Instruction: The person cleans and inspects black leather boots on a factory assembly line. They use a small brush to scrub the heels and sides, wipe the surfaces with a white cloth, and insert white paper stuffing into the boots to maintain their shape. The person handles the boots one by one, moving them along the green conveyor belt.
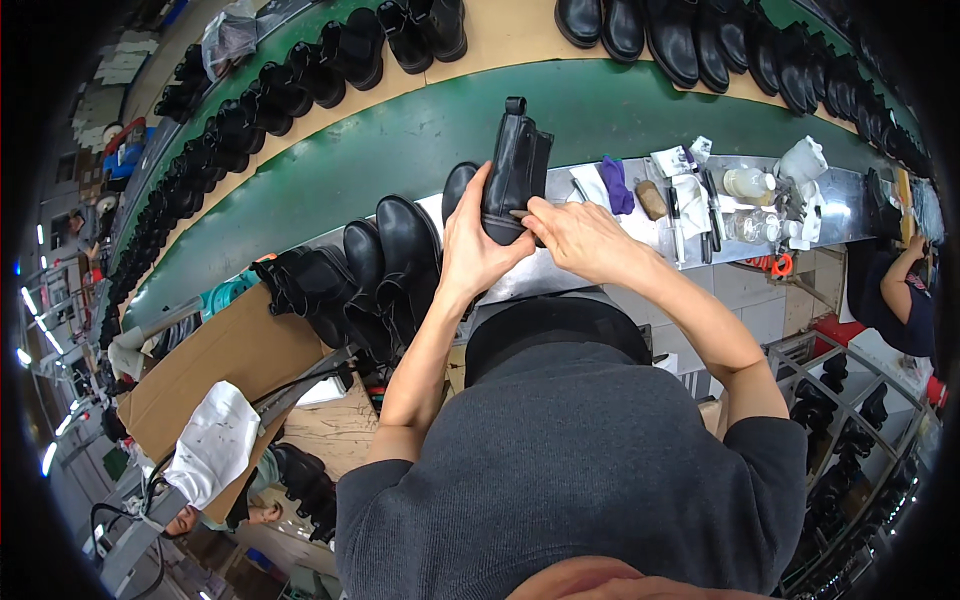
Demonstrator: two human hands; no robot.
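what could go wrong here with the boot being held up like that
1. The black boot is held in the air over the metal bench by the left hand and right hand alone; a slip might drop it onto the boots standing below.
2. The right hand seems to press a thin tool against the leather; it could scratch the boot or nick the left hand's fingers close by.

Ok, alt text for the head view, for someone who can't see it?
Both hands hold a black boot up over a metal worktop: left hand cups its lower end, right hand grips beside it. More black boots stand at left.
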